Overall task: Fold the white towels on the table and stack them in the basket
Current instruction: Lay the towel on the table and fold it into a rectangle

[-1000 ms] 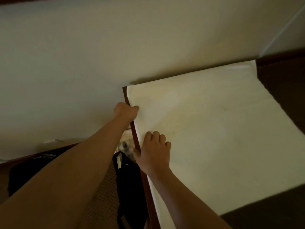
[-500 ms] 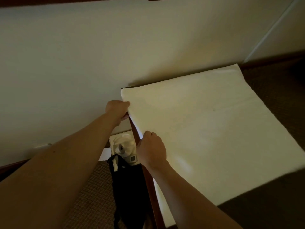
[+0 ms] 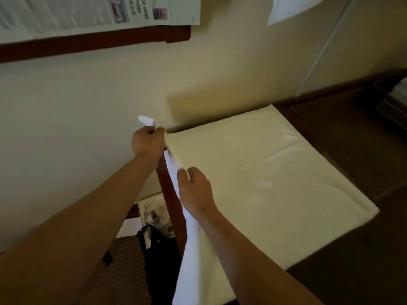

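A black bag (image 3: 160, 260) lies on the floor by the worktop (image 3: 170, 208) edge. On the worktop the towel (image 3: 253, 183) lies spread flat, its left edge lifted: the right hand (image 3: 195, 190) pinches that edge nearer the person, the left hand (image 3: 148, 143) clamps its far corner (a white tip pokes above the fist). Farther off, a dark basket (image 3: 389, 106) sits at far right, and a newspaper (image 3: 88, 12) hangs on the wall.

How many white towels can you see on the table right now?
1: the white towel lies spread over the table, its left edge pinched by the left hand and right hand. Others may lie outside the view.
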Demonstrator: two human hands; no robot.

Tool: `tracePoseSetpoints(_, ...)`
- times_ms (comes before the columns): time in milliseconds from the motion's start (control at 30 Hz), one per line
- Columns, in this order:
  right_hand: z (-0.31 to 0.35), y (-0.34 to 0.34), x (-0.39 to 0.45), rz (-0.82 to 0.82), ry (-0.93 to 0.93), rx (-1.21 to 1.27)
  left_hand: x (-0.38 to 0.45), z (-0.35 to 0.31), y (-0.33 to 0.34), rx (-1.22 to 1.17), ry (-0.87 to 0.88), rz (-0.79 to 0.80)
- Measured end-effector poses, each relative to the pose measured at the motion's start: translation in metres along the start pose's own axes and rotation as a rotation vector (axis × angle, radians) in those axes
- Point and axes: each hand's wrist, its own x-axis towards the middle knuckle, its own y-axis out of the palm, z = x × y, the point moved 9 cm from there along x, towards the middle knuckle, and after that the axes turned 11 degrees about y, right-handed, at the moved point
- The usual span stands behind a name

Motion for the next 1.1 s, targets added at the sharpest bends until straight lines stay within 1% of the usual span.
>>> tracePoseSetpoints(67, -0.004, -0.034, 0.011, -0.076, -0.035, -0.034, -0.009, -0.021, 0.036, -0.018, 0.028, 0.061)
tracePoseSetpoints(167, -0.017, -0.092, 0.028, -0.185, -0.049, -0.029, -0.024, -0.042, 0.097, -0.06, 0.006, 0.149)
tracePoseSetpoints(267, -0.024, -0.156, 0.047, -0.29, -0.044, -0.025, -0.041, -0.071, 0.157, -0.021, 0.019, 0.218)
tracePoseSetpoints(400, -0.025, -0.247, 0.088, -0.391, -0.043, -0.049, -0.048, -0.106, 0.243, -0.066, 0.036, 0.246)
tracePoseSetpoints(500, -0.039, -0.324, 0.134, -0.472, -0.022, -0.052, -0.051, -0.123, 0.322, -0.134, 0.026, 0.28)
tracePoseSetpoints(567, -0.06, -0.365, 0.172, -0.493, 0.035, -0.039, -0.055, -0.121, 0.38, -0.162, -0.003, 0.369)
tracePoseSetpoints(633, -0.089, -0.385, 0.213, -0.443, 0.135, -0.18, -0.061, -0.099, 0.425, -0.135, -0.087, 0.454)
tracePoseSetpoints(667, -0.102, -0.387, 0.232, -0.387, 0.174, -0.273, -0.06, -0.085, 0.435, -0.065, -0.098, 0.463)
tracePoseSetpoints(700, -0.113, -0.388, 0.249, -0.338, 0.197, -0.35, -0.055, -0.074, 0.435, 0.044, -0.053, 0.446)
tracePoseSetpoints(767, -0.12, -0.39, 0.278, -0.297, 0.198, -0.392, -0.038, -0.063, 0.413, 0.223, 0.076, 0.342)
tracePoseSetpoints(833, -0.108, -0.392, 0.304, -0.29, 0.177, -0.409, -0.018, -0.06, 0.378, 0.312, 0.17, 0.234)
tracePoseSetpoints(900, -0.088, -0.387, 0.331, -0.268, 0.126, -0.46, 0.005, -0.054, 0.342, 0.453, 0.255, 0.165)
tracePoseSetpoints(933, -0.075, -0.382, 0.344, -0.25, 0.086, -0.483, 0.016, -0.051, 0.328, 0.567, 0.297, 0.171)
tracePoseSetpoints(967, -0.062, -0.377, 0.356, -0.228, 0.044, -0.497, 0.026, -0.043, 0.319, 0.704, 0.305, 0.215)
tracePoseSetpoints(1033, -0.04, -0.364, 0.383, -0.17, -0.025, -0.488, 0.042, -0.024, 0.306, 0.944, 0.25, 0.34)
tracePoseSetpoints(1100, -0.026, -0.35, 0.404, -0.111, -0.072, -0.515, 0.052, -0.014, 0.298, 1.037, 0.212, 0.421)
